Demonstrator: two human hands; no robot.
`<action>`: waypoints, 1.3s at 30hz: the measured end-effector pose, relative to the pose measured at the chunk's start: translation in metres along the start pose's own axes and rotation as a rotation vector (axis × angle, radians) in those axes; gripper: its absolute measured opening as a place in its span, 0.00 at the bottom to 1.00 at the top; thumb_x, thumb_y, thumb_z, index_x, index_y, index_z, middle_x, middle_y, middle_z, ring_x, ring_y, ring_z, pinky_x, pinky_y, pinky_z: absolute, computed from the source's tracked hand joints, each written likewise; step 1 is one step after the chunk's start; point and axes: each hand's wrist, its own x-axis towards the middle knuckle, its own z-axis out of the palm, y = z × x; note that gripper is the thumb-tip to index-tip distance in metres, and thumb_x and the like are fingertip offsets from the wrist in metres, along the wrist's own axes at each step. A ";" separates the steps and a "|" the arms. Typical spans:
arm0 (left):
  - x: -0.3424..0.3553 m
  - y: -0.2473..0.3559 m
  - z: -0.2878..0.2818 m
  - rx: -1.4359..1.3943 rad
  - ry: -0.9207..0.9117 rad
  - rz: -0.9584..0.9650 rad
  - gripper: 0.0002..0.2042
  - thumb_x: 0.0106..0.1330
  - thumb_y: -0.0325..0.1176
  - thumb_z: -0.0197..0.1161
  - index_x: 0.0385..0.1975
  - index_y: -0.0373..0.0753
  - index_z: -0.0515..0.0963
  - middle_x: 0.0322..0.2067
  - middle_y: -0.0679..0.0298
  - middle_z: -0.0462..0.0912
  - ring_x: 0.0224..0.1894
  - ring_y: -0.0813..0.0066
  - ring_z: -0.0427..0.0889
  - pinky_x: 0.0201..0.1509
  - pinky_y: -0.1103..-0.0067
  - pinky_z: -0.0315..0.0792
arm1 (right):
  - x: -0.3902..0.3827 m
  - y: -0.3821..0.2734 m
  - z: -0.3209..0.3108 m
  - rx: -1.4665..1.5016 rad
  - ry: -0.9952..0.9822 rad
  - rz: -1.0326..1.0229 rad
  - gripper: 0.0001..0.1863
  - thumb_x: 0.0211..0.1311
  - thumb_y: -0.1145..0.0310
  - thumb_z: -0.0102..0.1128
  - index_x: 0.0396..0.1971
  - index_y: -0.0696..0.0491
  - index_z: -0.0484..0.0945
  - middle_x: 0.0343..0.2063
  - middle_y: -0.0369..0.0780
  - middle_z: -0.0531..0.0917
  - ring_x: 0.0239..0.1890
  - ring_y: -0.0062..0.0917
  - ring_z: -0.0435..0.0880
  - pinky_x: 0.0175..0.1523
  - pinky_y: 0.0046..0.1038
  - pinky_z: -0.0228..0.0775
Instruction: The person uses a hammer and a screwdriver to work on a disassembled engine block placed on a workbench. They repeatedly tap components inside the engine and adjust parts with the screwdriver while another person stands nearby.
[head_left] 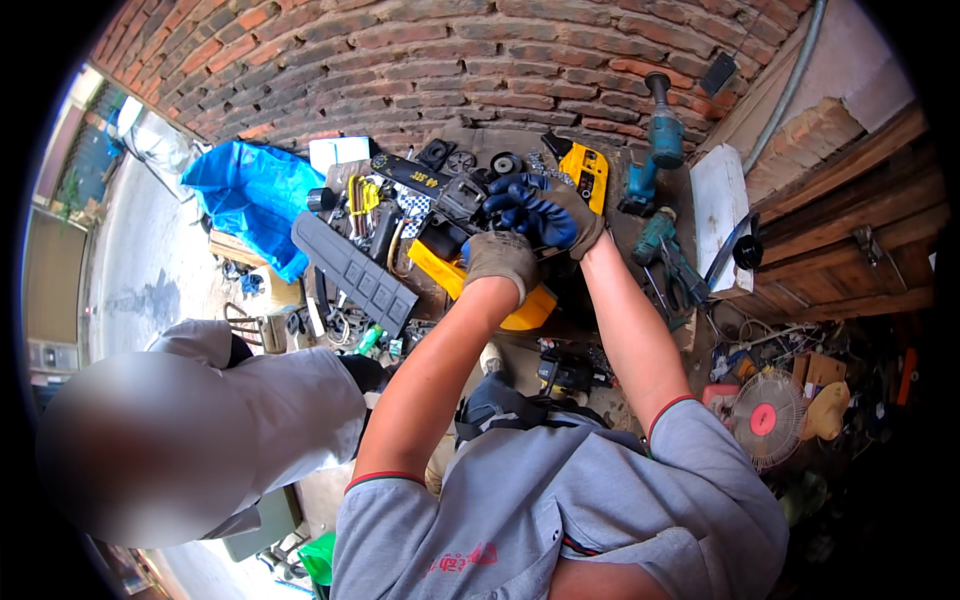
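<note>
A partly dismantled chainsaw with a yellow housing [528, 310] and a dark engine [462, 200] lies on the cluttered workbench before me. My left hand [502, 260], in a grey-brown glove with blue coating, is curled against the saw's near side, its fingertips mostly hidden. Just beyond it, my right hand [560, 215], gloved alike, bends its fingers together over the engine; what they pinch is too small to tell. A loose yellow cover [586, 172] lies beyond my right hand. The black guide bar [405, 174] is at the far left of the engine.
Left of the saw lie a black bar scabbard [352, 270], yellow-handled tools [366, 196] and a blue tarp [245, 195]. Power drills [655, 238] stand at the right. A brick wall [450, 65] closes the back. Another person [290, 410] is close on my left; a fan [765, 420] stands right.
</note>
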 end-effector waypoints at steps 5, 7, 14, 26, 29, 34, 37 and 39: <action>0.001 -0.001 -0.002 -0.008 -0.073 0.012 0.23 0.63 0.56 0.59 0.45 0.45 0.86 0.45 0.55 0.88 0.49 0.61 0.87 0.48 0.64 0.78 | 0.017 0.009 0.009 -0.554 0.323 -0.375 0.14 0.64 0.60 0.71 0.34 0.57 0.83 0.29 0.41 0.88 0.29 0.21 0.86 0.34 0.21 0.77; -0.003 -0.008 0.006 -0.029 -0.001 0.029 0.23 0.62 0.56 0.59 0.46 0.45 0.86 0.45 0.55 0.88 0.49 0.60 0.87 0.48 0.63 0.78 | 0.010 -0.005 0.032 -0.372 0.298 -0.104 0.19 0.70 0.54 0.63 0.31 0.57 0.82 0.27 0.42 0.88 0.27 0.21 0.86 0.30 0.20 0.76; -0.006 0.003 -0.006 0.002 0.007 -0.007 0.17 0.66 0.50 0.59 0.43 0.47 0.87 0.45 0.59 0.89 0.50 0.62 0.87 0.51 0.67 0.77 | 0.002 0.001 0.003 0.143 -0.064 -0.008 0.22 0.75 0.59 0.54 0.56 0.61 0.77 0.46 0.48 0.86 0.45 0.26 0.86 0.46 0.21 0.77; 0.003 -0.002 0.003 -0.005 -0.015 0.005 0.19 0.62 0.50 0.61 0.44 0.47 0.87 0.44 0.57 0.88 0.47 0.59 0.87 0.49 0.64 0.78 | 0.008 -0.007 0.018 -0.320 0.066 -0.135 0.18 0.59 0.58 0.75 0.37 0.58 0.86 0.32 0.38 0.88 0.37 0.20 0.86 0.45 0.23 0.78; 0.002 -0.002 0.004 0.007 0.019 0.002 0.18 0.62 0.50 0.61 0.42 0.47 0.87 0.43 0.58 0.89 0.47 0.60 0.87 0.48 0.63 0.78 | 0.015 0.008 0.011 -0.540 0.162 -0.303 0.19 0.59 0.54 0.75 0.37 0.56 0.87 0.30 0.35 0.88 0.37 0.17 0.86 0.46 0.23 0.77; -0.001 -0.001 0.000 0.030 0.003 0.004 0.17 0.62 0.51 0.61 0.41 0.47 0.88 0.42 0.58 0.89 0.45 0.59 0.88 0.47 0.63 0.79 | 0.010 0.011 0.012 -0.525 0.157 -0.278 0.19 0.61 0.54 0.72 0.39 0.57 0.87 0.32 0.34 0.89 0.39 0.17 0.86 0.47 0.23 0.77; -0.007 -0.003 -0.001 -0.037 0.041 -0.006 0.20 0.62 0.54 0.61 0.40 0.45 0.87 0.41 0.56 0.88 0.45 0.57 0.87 0.47 0.62 0.79 | -0.001 0.006 0.027 -0.609 0.163 -0.303 0.14 0.65 0.61 0.69 0.42 0.56 0.86 0.33 0.34 0.89 0.39 0.18 0.87 0.48 0.24 0.77; -0.009 -0.008 -0.002 -0.116 0.060 0.003 0.24 0.62 0.58 0.61 0.41 0.43 0.87 0.41 0.53 0.88 0.45 0.54 0.87 0.47 0.61 0.78 | -0.003 0.003 0.036 -0.782 0.234 -0.346 0.12 0.66 0.65 0.66 0.44 0.56 0.85 0.34 0.34 0.89 0.39 0.19 0.87 0.48 0.25 0.77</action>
